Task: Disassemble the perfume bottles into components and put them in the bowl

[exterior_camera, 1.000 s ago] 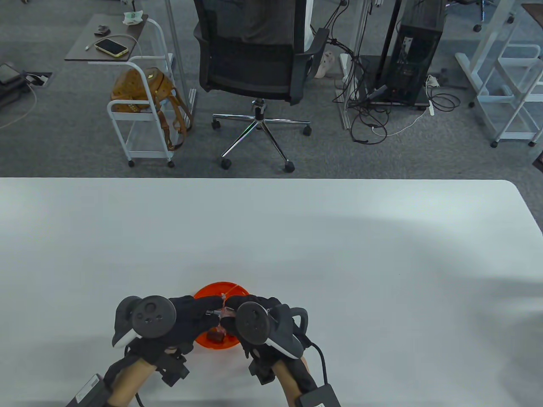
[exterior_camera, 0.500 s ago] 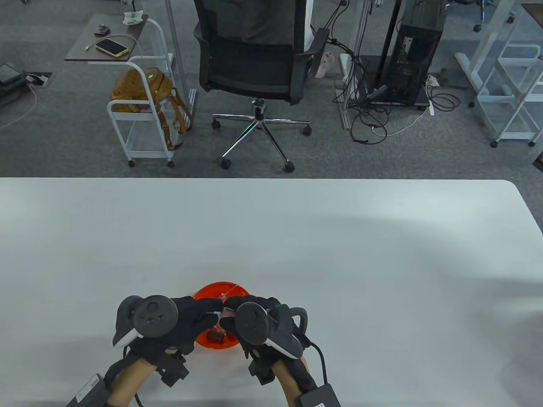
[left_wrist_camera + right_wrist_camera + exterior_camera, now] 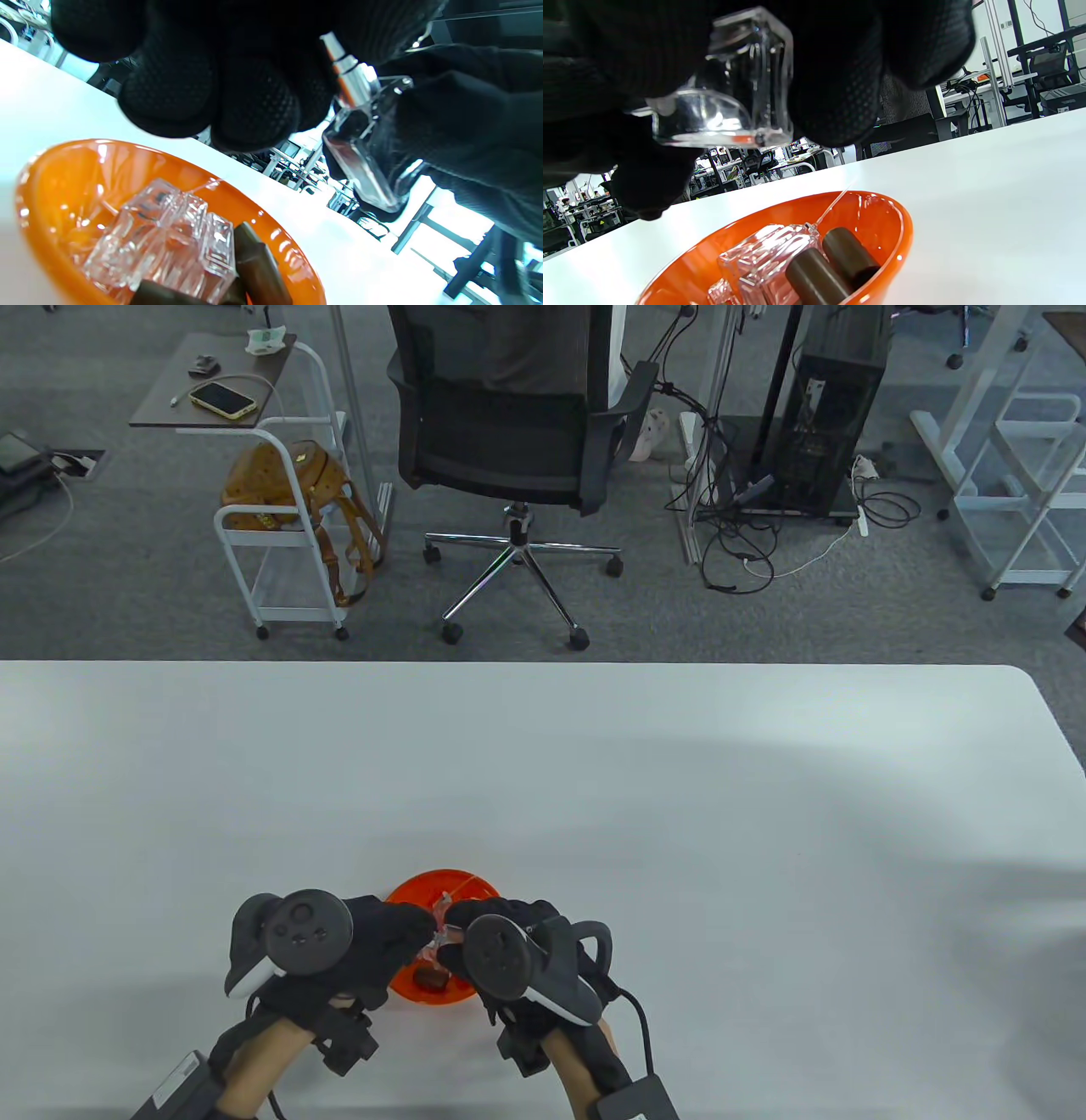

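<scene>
The bowl (image 3: pixel 891 237) is glossy orange plastic. The bottle (image 3: pixel 742 84) is clear and shiny, like glass, with a bright metal neck (image 3: pixel 354 82). The two caps (image 3: pixel 831 262) look matt dark brown. The gloves (image 3: pixel 254 97) are black knit with a dotted texture. The table (image 3: pixel 679 780) is smooth matt white.

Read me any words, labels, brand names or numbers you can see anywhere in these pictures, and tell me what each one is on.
None can be read.
Clear bottle and bowl: no print shows.
White label on the left forearm box: too small to read.
Brown bag on the cart: patterned, too small to read.
PC tower: pale sticker, blurred.
</scene>
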A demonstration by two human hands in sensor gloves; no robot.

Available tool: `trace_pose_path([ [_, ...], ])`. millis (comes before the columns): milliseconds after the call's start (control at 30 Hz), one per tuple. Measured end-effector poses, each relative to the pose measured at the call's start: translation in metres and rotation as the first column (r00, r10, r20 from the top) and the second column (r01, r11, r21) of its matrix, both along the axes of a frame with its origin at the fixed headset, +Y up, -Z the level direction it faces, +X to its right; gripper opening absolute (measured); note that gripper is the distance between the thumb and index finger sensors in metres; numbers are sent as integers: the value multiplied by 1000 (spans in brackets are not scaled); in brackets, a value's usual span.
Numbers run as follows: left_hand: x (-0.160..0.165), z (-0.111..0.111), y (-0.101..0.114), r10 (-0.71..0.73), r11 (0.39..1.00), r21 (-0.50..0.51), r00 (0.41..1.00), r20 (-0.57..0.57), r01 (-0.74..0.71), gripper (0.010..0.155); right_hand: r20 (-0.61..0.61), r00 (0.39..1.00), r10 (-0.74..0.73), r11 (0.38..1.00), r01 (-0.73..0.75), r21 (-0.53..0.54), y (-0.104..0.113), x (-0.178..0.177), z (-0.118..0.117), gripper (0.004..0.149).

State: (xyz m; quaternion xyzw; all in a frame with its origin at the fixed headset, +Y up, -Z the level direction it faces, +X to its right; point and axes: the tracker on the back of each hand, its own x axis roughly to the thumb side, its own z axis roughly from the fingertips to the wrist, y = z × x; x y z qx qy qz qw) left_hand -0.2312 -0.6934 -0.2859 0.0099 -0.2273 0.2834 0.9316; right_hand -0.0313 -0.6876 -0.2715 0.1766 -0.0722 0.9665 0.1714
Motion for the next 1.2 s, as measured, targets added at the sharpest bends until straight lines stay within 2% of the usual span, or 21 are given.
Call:
trace_pose_path([
  [100,-1,1,3,40,999,30,999,3,-40,53,18,1000,-6,1000,6,7,0,2,-1,54],
  [167,0,2,7,98,995,-2,994,58,-98,58,23,1000,-18,1000,18,-1,1,6,-2,54],
  [233,1,2,8,69,998,-18,994,83,-68,54,27,997,-71,997,72,-9,3,9,-3,54],
  [333,4,3,8,25,1000,17,998,50,-26,48,25,999,-44,999,44,-3,2,8,-2,54],
  [433,3,3,3,0,999,42,1000,2,0,55,20,999,-45,999,46,-9,2,9,-2,54],
  [567,1,2,5,67,998,-17,996,60,-66,59,26,999,-25,1000,25,2,2,8,-2,54],
  [633,2,3,7,48,999,11,997,61,-48,50,25,999,-38,999,38,-1,2,8,-2,54],
  [867,-6,-3,2,88,995,-39,995,-40,-90,56,44,999,17,999,-19,44,5,10,-1,54],
  [933,-11,-6,5,61,997,-43,995,-76,-65,56,62,997,52,996,-56,63,6,12,-2,55],
  [1033,-15,-20,9,-43,994,-105,993,-112,31,54,128,980,152,980,-166,108,7,19,-5,55],
  [1100,-11,-32,7,-147,980,-152,981,-126,127,53,169,968,186,974,-204,95,4,29,-9,55],
  [1200,3,-45,2,-244,963,-153,960,-134,224,53,187,966,178,981,-189,46,-1,39,-14,55],
])
